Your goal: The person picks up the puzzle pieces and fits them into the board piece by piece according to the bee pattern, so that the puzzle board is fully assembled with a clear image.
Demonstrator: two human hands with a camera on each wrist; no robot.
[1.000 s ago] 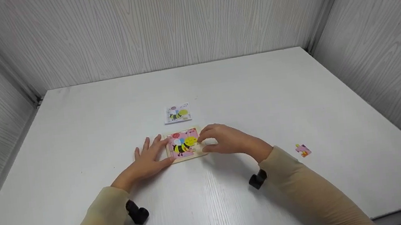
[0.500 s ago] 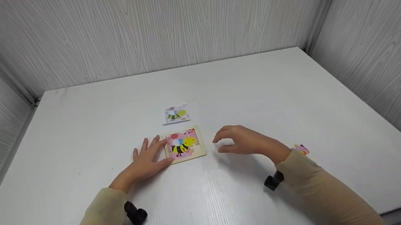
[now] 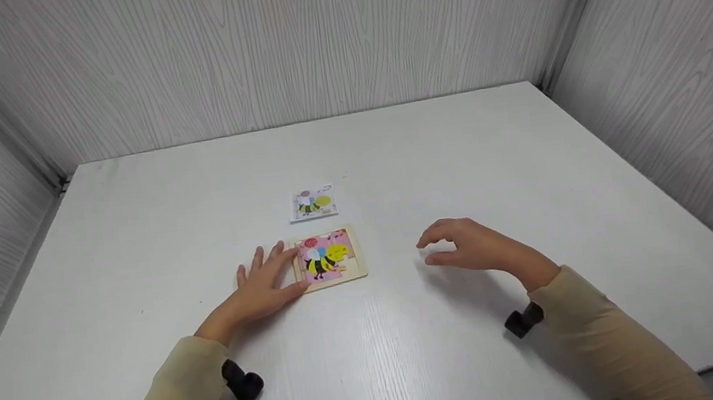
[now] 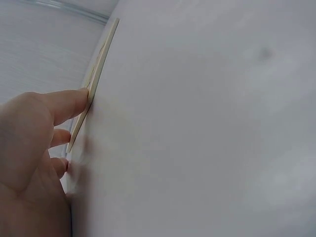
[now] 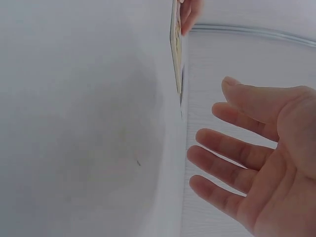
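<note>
A wooden jigsaw tray (image 3: 355, 268) lies flat in the middle of the table, filled with a pink bee picture except for a bare wood gap at its lower right. My left hand (image 3: 262, 284) rests at the tray's left side, fingers spread, with thumb and forefinger on its border. In the left wrist view the thumb presses the tray's edge (image 4: 102, 61). To the right of the tray, my right hand (image 3: 472, 245) is above the table with its fingers loosely bent and nothing in them. The right wrist view shows its palm and parted fingers (image 5: 227, 168).
Behind the tray lies a small card (image 3: 313, 203) printed with the same bee picture. White grained panels (image 3: 305, 45) stand at the back and both sides of the white table (image 3: 458, 148). A black wrist camera (image 3: 523, 320) hangs beneath the right sleeve.
My right hand has drawn away from the tray's lower right corner and moved right. Its sleeve now hides the loose pink jigsaw piece seen earlier. The left hand has stayed on the tray.
</note>
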